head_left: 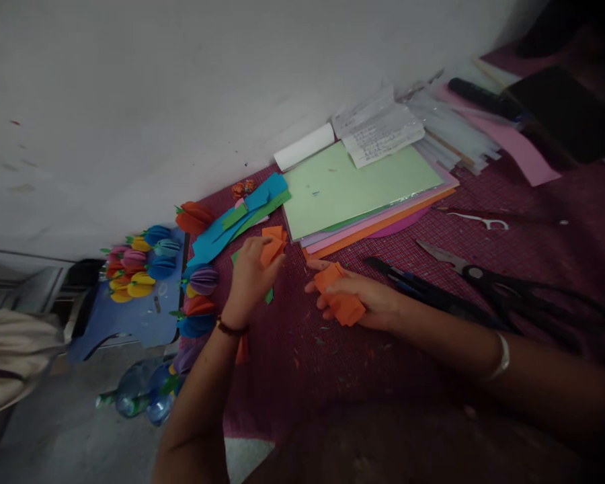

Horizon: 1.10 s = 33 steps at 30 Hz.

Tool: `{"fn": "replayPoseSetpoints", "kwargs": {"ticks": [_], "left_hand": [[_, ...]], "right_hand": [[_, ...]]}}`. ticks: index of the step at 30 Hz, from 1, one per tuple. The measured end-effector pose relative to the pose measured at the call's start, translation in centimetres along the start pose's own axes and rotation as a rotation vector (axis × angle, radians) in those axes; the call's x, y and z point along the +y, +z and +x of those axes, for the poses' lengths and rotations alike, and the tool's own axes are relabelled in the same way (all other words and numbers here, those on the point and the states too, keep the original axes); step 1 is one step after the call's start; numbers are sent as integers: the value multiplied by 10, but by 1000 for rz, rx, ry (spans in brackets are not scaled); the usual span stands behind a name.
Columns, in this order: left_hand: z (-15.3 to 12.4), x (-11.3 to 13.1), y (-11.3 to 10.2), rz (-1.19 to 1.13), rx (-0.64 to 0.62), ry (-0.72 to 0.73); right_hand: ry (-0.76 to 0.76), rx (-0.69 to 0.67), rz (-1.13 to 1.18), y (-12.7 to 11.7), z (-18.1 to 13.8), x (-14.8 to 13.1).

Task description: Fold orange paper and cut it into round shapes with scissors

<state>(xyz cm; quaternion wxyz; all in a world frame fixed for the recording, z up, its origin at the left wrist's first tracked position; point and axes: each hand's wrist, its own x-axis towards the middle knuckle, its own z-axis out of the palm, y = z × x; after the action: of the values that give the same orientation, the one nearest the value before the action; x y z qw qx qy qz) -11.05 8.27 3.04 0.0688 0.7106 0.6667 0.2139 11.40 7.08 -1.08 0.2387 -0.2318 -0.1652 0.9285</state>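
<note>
My left hand (249,279) is closed around a small folded orange paper piece (273,247), held just above the maroon cloth (363,356). My right hand (363,299) rests on the cloth a short way to the right, its fingers curled over a bunch of folded orange paper pieces (340,299). The two hands are apart, with a gap of cloth between them. Blue and green paper strips (234,225) lie just beyond my left hand.
A stack of coloured paper sheets (353,191) lies by the wall. Black scissors (504,286) and dark pens (413,286) lie right of my right hand. Finished paper fruits (138,265) sit on a blue sheet at left; plastic bottles (141,396) lie below.
</note>
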Motion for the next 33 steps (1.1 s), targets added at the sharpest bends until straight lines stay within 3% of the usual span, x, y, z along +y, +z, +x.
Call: {"fn": "replayPoseSetpoints", "kwargs": {"ticks": [4, 9, 14, 18, 20, 22, 24, 26, 28, 31, 33], "left_hand": [[7, -43, 0, 191, -44, -221], [1, -50, 7, 290, -112, -270], [-3, -43, 13, 88, -11, -359], [-5, -31, -7, -379, 102, -401], [-8, -17, -25, -639, 107, -385], [-13, 1, -41, -774, 26, -360], [-19, 21, -48, -799, -178, -287], [-25, 42, -44, -734, -465, -156], [-31, 60, -33, -615, -616, 5], [-33, 75, -16, -453, -557, 179], [-27, 70, -12, -374, -454, 214]], "right_hand": [[2, -16, -18, 0, 1, 1], [-7, 6, -53, 1, 1, 0], [-5, 22, -64, 1, 1, 0], [-16, 46, -24, 1, 3, 0], [-15, 47, 0, 1, 4, 0], [-9, 35, 20, 2, 5, 1], [-7, 13, 45, 3, 5, 2], [2, -44, 61, 2, 4, 5], [48, -148, 43, 2, 3, 7], [153, -301, -12, 0, 0, 7], [164, -299, -24, 0, -2, 6]]}}
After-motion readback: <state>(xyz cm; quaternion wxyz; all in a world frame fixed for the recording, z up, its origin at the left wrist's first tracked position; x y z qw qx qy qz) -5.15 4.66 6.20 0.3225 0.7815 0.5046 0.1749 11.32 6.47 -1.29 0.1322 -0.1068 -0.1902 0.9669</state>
